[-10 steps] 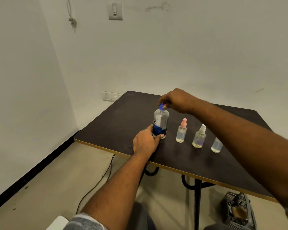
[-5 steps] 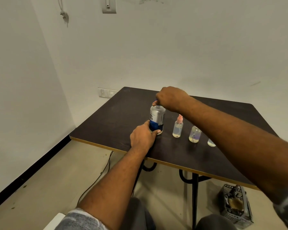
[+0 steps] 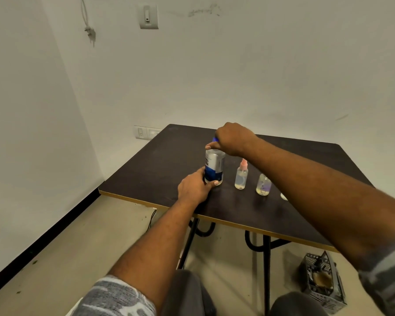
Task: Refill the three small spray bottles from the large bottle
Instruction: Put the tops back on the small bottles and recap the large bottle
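Note:
The large clear bottle (image 3: 213, 166) with a blue label stands upright on the dark table (image 3: 160, 169). My left hand (image 3: 195, 188) grips its base. My right hand (image 3: 232, 139) is closed over its blue cap (image 3: 214, 139) from above. To its right stand three small bottles in a row: one with a pink spray top (image 3: 241, 175), a second clear one (image 3: 263, 184) whose top is hidden by my right forearm, and a third (image 3: 284, 196) of which only a sliver shows beneath that arm.
The table's front edge (image 3: 237, 224) has a light trim and black legs below. A dark grey crate (image 3: 323, 281) sits on the floor at the right. A cable runs along the floor under the table. White walls stand close behind and to the left.
My right hand has closed down over the cap and its forearm now hides more of the small bottles. The left hand stays on the bottle's base. The view has shifted slightly.

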